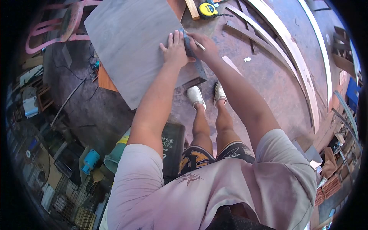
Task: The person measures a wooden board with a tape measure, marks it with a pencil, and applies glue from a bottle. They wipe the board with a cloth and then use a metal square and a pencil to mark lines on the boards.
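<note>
My left hand (pixel 175 50) lies flat on the board (pixel 130 42), fingers spread and pressing by its right edge. My right hand (pixel 204 48) sits just beside it, pinched around a pencil (pixel 199 45). Between the two runs a dark straightedge (pixel 195 63), laid along that edge. The board is a big grey panel, smooth and matte, lying just ahead of my white shoes (pixel 195 96). Beyond it sits a yellow tape (pixel 207 9); curved wood strips (pixel 291 50) lie to the right.
</note>
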{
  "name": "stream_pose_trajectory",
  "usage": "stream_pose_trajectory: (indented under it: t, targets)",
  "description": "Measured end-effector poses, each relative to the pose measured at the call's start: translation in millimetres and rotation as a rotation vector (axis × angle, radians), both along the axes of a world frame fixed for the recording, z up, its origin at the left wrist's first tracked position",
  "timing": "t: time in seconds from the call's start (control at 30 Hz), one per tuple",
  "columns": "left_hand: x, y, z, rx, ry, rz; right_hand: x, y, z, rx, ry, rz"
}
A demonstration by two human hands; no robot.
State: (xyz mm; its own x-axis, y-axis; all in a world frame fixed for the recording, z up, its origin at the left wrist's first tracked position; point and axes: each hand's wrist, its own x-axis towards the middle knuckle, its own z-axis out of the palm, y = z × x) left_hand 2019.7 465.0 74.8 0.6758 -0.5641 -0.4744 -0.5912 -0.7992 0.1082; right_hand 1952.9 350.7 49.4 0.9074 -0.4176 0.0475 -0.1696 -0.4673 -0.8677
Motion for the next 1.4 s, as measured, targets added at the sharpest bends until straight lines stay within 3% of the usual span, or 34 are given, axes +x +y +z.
stream_pose_trajectory:
  t: [0.2,0.27,0.4,0.47,0.6,0.67,0.97,1.23,1.4]
  targets:
    - [-0.2,-0.3,3.8,0.02,0.017,-0.002,-2.2,-4.5,-11.2,-0.055,-0.108,0.041]
    - [2.4,-1.1,3.5,0.026,0.023,0.0,-17.5,-1.2,-5.1,-0.037,0.018,0.059]
    - [1.1,-1.8,1.5,0.014,0.021,0.006,-5.9,-0.1,1.1,-0.024,-0.012,0.03]
    - [0.6,-0.7,0.3,0.021,0.011,0.002,10.6,0.4,-10.3,-0.084,-0.159,-0.029]
    - [1.1,-1.2,4.6,0.031,0.02,0.003,0.2,-3.5,-11.9,-0.107,-0.163,0.013]
    - [1.3,-1.1,5.0,0.034,0.031,0.005,-16.4,-1.2,-11.5,-0.056,-0.021,0.073]
    - [0.9,0.8,-0.6,0.034,0.006,-0.011,6.0,-1.2,-11.6,-0.098,-0.119,0.024]
    - [0.4,-5.3,6.6,0.078,0.032,0.017,-103.3,11.3,5.2,-0.044,0.003,0.107]
    - [0.0,-7.6,5.6,0.095,0.031,0.021,-74.2,8.9,-1.5,-0.071,-0.076,0.093]
